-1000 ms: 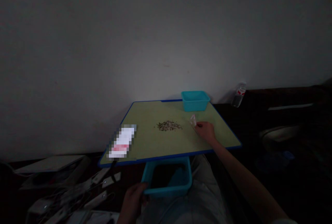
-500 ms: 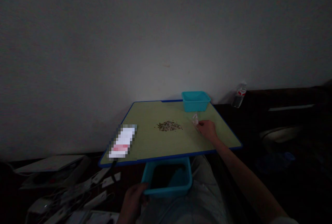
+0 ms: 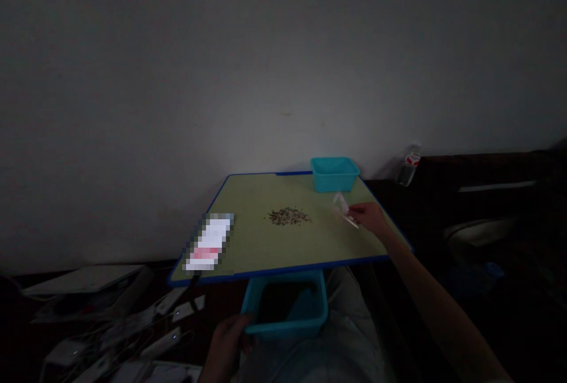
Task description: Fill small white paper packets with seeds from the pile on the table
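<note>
A small clear plastic bag is pinched in the fingers of my right hand, just above the right side of the table. To its left lies a loose pile of small brown and whitish grains. My left hand grips the near left corner of a turquoise plastic basin. That basin rests at my lap under the table's front edge, with something dark inside that I cannot make out. A second turquoise basin stands at the table's back right corner.
A phone with a blurred, lit screen lies at the table's left edge. Beyond the right side leans a plastic bottle. Power strips and cables clutter the lower left. A pale wall rises behind the table.
My right hand has moved to the right with the plastic bag, away from the grain pile, and the bag has tilted. My left hand and the basin at my lap have stayed put.
</note>
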A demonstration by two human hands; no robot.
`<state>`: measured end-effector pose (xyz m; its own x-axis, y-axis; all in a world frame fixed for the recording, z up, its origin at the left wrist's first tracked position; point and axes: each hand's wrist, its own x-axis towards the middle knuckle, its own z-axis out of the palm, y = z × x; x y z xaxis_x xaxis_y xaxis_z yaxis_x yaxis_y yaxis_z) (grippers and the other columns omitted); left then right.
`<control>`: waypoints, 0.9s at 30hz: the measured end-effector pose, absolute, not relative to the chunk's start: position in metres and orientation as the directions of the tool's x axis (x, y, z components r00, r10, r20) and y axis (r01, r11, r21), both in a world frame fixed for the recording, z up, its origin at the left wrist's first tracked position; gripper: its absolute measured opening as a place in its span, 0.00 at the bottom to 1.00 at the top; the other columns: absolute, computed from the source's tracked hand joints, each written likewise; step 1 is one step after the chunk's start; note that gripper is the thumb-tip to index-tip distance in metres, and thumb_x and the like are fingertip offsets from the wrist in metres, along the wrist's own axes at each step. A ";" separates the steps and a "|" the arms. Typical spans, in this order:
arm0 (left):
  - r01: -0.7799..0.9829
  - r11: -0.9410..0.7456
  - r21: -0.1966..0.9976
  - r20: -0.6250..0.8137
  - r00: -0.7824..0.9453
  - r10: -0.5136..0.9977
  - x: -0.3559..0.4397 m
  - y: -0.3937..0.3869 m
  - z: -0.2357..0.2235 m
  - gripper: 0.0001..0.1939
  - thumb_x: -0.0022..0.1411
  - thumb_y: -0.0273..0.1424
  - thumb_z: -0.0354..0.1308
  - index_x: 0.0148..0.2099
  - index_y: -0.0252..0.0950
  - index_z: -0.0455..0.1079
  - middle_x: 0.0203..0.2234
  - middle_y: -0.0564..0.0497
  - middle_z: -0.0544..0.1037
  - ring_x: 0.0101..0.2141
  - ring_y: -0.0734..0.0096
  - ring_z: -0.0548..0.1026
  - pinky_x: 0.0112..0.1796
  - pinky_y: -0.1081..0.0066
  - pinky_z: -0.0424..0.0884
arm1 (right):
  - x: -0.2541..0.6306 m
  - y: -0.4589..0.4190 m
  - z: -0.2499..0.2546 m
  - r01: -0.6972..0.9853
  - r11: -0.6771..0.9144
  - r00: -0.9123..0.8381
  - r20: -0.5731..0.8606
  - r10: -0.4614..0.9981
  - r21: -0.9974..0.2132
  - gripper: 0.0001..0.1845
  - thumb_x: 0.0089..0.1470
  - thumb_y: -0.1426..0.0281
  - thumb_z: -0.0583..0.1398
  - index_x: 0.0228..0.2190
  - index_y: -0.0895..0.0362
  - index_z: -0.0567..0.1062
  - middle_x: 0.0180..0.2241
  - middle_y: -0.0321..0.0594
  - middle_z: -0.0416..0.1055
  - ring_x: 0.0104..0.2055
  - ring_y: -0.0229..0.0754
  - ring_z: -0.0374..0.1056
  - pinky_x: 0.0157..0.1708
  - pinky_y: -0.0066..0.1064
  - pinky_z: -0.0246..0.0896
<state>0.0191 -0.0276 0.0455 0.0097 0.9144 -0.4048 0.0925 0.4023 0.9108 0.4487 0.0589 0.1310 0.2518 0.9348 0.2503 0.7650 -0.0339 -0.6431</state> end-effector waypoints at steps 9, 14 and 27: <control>0.064 0.425 0.903 -0.426 -0.004 0.905 0.024 -0.030 0.053 0.18 0.45 0.44 0.57 0.14 0.37 0.65 0.03 0.58 0.60 0.07 0.76 0.55 0.11 0.75 0.48 | 0.459 0.057 0.142 0.902 0.082 -0.040 0.105 0.994 -0.425 0.11 0.46 0.67 0.59 0.31 0.54 0.80 0.27 0.38 0.77 0.29 0.40 0.69 0.29 0.26 0.55; 0.066 0.431 0.900 -0.432 0.000 0.902 0.024 -0.031 0.054 0.17 0.44 0.43 0.57 0.14 0.38 0.63 0.03 0.58 0.60 0.07 0.77 0.55 0.11 0.75 0.47 | 0.451 0.076 0.146 0.945 0.020 0.030 0.146 0.989 -0.326 0.11 0.46 0.69 0.59 0.32 0.52 0.80 0.30 0.38 0.77 0.31 0.41 0.70 0.30 0.26 0.55; 0.027 0.366 0.930 -0.365 -0.019 0.931 0.023 -0.027 0.042 0.17 0.43 0.42 0.59 0.13 0.36 0.65 0.05 0.58 0.61 0.09 0.78 0.58 0.12 0.76 0.51 | 0.457 0.115 0.163 0.956 -0.006 0.089 0.272 0.958 -0.292 0.12 0.50 0.66 0.58 0.34 0.53 0.79 0.29 0.37 0.76 0.30 0.38 0.68 0.28 0.25 0.54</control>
<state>0.0226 -0.0268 0.0424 -0.0195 0.9307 -0.3653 0.0268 0.3657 0.9303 0.4574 0.1152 0.1628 0.0889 0.9582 0.2720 0.9563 -0.0058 -0.2924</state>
